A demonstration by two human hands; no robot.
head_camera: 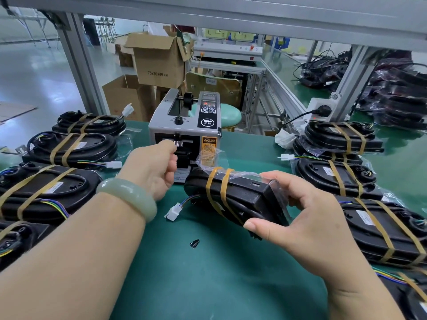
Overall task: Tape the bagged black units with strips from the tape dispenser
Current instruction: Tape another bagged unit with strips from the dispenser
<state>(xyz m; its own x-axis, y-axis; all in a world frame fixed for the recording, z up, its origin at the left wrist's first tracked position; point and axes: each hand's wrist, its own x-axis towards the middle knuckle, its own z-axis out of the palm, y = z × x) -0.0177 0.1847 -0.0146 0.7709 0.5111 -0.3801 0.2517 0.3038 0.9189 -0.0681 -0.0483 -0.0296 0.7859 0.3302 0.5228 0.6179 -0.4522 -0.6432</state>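
A: Right grip [298, 218]?
B: Closed on the near end of the bagged black unit [235, 195], thumb underneath and fingers over the top edge.
A: Where's the unit?
B: Mid-desk, tilted. Its far end is just in front of the tape dispenser [184, 130]. Can't tell if it touches the desk [208, 273]. It has a clear bag and two tan bands round it.
A: Left grip [153, 168]?
B: At the dispenser's front outlet, fingers curled, thumb and forefinger up at the slot. No strip visible, so I can't tell if it pinches one. There's a pale green bangle [129, 197] on that wrist.
A: Wires?
B: A white connector [173, 212] on coloured leads lies on the desk, left of the unit.
A: The rest, quick.
B: Banded units in a row on the left [69, 148], more stacked on the right [335, 137]. A small black scrap [194, 243] sits near the desk's middle. Cardboard boxes [159, 58] stand behind the dispenser.
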